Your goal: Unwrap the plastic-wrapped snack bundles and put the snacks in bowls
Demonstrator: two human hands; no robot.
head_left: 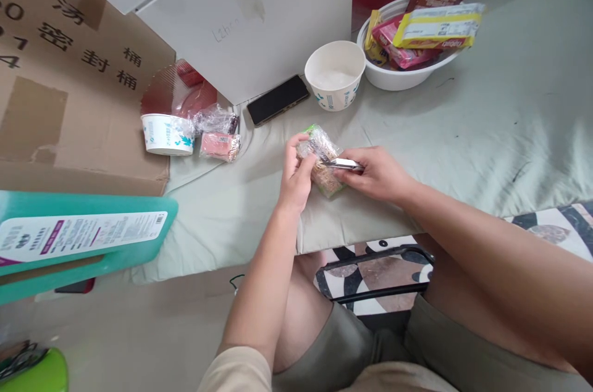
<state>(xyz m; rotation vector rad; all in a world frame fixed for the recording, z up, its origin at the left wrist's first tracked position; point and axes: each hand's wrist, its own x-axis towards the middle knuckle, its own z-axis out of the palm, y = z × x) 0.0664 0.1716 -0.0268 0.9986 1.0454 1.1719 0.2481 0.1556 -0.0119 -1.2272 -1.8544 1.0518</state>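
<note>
My left hand (297,175) is closed on the left side of a clear plastic snack packet (328,181) with green ends and pale brown, grainy contents. The packet is held over the front part of the cloth-covered table. In my right hand (377,175) is a small knife (346,163) with a whitish, metallic look. Its thin tip points left and meets the middle of the packet; whether it has cut the film cannot be made out. An off-white paper bowl (336,77) stands just behind my hands, its inside looking bare.
A white basin (399,78) of wrapped snacks stands at the back right. Behind my hands lies a black phone (278,100). To the left are another paper bowl (167,134), a pink wrapped packet (220,146), a cardboard box (88,108) and a green jug (163,202).
</note>
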